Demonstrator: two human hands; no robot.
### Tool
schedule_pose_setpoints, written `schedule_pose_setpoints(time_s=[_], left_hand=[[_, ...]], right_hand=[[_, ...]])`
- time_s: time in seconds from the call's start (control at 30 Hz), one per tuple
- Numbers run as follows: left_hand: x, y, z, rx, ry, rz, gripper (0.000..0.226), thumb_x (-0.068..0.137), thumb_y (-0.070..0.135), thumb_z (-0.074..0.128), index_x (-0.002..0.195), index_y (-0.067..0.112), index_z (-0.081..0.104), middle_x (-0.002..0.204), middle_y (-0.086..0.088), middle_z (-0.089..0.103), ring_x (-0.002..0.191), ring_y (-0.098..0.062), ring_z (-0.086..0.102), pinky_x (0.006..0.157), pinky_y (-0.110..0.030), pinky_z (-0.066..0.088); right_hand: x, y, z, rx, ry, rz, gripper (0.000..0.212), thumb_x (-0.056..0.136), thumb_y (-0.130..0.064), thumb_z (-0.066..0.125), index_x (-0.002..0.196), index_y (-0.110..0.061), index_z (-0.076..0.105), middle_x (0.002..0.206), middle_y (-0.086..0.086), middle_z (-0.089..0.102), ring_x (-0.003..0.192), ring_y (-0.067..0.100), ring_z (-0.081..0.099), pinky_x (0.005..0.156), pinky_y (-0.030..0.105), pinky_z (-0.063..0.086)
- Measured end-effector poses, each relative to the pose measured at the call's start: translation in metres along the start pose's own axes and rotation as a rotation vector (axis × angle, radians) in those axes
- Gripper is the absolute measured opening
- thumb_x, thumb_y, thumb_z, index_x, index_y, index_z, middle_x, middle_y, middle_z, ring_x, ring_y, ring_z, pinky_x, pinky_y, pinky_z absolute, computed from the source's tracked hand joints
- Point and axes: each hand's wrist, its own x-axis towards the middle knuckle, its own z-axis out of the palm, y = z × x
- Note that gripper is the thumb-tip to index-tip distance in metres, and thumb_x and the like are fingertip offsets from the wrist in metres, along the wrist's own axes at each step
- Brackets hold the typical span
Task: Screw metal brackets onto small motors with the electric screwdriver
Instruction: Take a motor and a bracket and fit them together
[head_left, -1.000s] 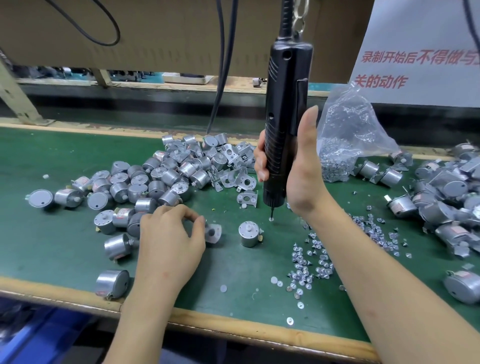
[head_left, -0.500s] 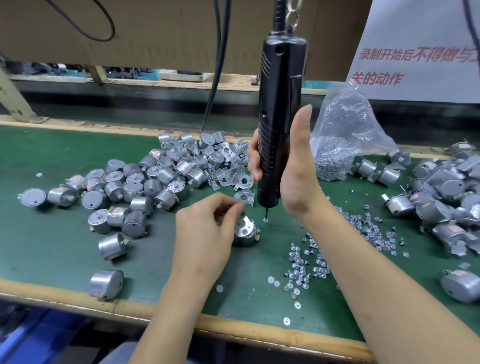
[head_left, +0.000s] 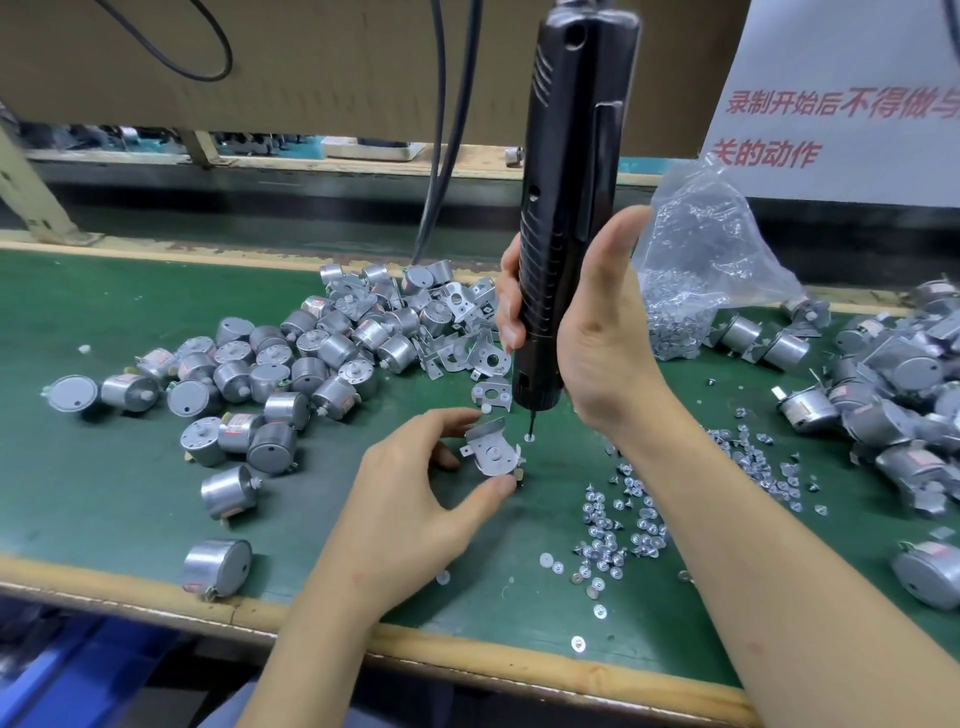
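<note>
My right hand (head_left: 597, 343) grips the black electric screwdriver (head_left: 569, 208), which hangs upright with its bit tip just above the green mat. Right of centre, a metal bracket (head_left: 491, 449) lies on top of a small motor, and my left hand (head_left: 415, 499) pinches this pair between thumb and fingers. The motor under the bracket is mostly hidden. The bit tip stands a little up and to the right of the bracket. Loose screws (head_left: 618, 525) lie scattered on the mat below my right wrist.
A pile of bare motors (head_left: 270, 374) covers the left of the green mat (head_left: 104, 467), with loose brackets (head_left: 467, 353) behind the screwdriver. A clear bag of screws (head_left: 696, 270) stands at the back right, beside motors with brackets (head_left: 893, 395). One motor (head_left: 215, 566) lies by the wooden front edge.
My left hand carried a bracket from the left to the lone motor and set it on top, and now holds both. The screwdriver shifted slightly left and lower toward them.
</note>
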Motion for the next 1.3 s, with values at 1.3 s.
schedule_pose_setpoints(time_s=[1.3], left_hand=[[-0.001, -0.002, -0.001, 0.004, -0.03, 0.038, 0.037, 0.079, 0.029, 0.078, 0.113, 0.035, 0.064, 0.099, 0.027, 0.067, 0.093, 0.002, 0.062, 0.079, -0.005, 0.04]], right_hand=[[-0.01, 0.002, 0.017, 0.114, -0.107, 0.05, 0.076, 0.062, -0.081, 0.032, 0.081, -0.01, 0.054, 0.059, 0.001, 0.051, 0.046, 0.016, 0.046, 0.051, 0.027, 0.041]])
